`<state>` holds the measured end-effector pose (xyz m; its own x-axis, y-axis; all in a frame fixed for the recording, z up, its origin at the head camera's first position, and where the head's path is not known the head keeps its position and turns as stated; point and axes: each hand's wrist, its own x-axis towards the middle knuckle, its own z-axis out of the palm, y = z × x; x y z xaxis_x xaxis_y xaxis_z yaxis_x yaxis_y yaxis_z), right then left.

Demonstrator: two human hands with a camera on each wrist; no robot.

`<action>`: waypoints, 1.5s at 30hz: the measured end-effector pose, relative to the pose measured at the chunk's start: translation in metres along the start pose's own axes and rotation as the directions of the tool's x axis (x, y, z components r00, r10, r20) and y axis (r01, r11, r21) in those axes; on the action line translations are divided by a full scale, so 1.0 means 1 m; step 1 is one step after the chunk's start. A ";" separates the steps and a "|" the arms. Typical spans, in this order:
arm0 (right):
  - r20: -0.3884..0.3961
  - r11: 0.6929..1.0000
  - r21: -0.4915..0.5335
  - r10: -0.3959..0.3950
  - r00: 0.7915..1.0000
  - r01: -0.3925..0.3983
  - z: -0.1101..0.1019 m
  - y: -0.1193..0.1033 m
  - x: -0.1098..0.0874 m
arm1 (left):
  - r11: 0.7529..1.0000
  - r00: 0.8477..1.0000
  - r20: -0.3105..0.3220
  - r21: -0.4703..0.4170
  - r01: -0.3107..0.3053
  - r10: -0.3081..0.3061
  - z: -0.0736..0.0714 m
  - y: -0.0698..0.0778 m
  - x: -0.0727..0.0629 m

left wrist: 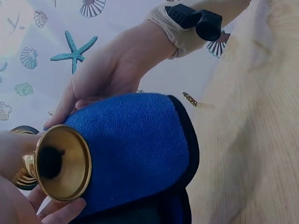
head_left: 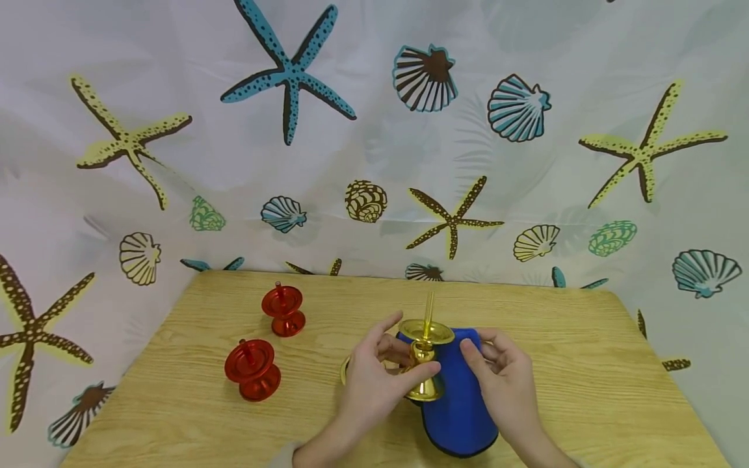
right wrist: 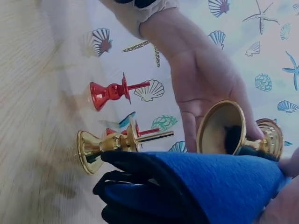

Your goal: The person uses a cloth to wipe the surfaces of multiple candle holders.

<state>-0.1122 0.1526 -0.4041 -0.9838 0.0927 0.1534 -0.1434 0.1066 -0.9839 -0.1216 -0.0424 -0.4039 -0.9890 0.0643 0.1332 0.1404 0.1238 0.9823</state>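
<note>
My left hand [head_left: 371,380] grips a shiny gold candle holder [head_left: 429,390] around its stem, with the dish and its spike pointing up in the head view. In the left wrist view the hollow underside of that holder's base [left wrist: 70,168] shows. My right hand [head_left: 512,387] pinches the top edge of a folded blue cloth [head_left: 459,403] with black trim, thumb on the near side. The cloth hangs right beside the gold holder and overlaps it in the right wrist view. A second gold candle holder [right wrist: 91,151] stands on the table, mostly hidden behind my left hand in the head view.
Two red candle holders, a nearer one [head_left: 253,369] and a farther one [head_left: 285,311], stand at the left of the wooden table [head_left: 591,370]. A white curtain [head_left: 363,149] printed with starfish and shells hangs behind the table and along its sides.
</note>
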 end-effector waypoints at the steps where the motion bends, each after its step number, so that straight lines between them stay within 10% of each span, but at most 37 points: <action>1: 0.013 1.000 -0.001 0.007 1.000 -0.007 0.000 -0.001 -0.001 | 1.000 1.000 0.017 0.006 0.001 -0.001 -0.001 0.000 0.000; 16: 0.023 0.988 -0.076 -0.135 0.991 0.137 0.000 -0.001 -0.001 | 1.000 0.991 0.133 -0.021 0.018 -0.015 -0.004 0.000 0.000; 36: 0.009 0.930 -0.069 -0.363 0.932 0.362 -0.004 -0.011 -0.022 | 0.998 0.996 0.074 -0.041 0.057 -0.054 -0.005 0.005 0.002; 45: 0.009 0.930 -0.157 -0.335 0.942 0.332 -0.009 -0.027 -0.036 | 0.998 0.997 0.064 -0.040 0.050 -0.047 -0.003 0.006 0.002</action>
<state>-0.0723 0.1556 -0.3825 -0.8801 0.0432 0.4729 -0.4427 0.2858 -0.8499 -0.1230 -0.0450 -0.3976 -0.9896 0.1211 0.0780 0.0889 0.0873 0.9922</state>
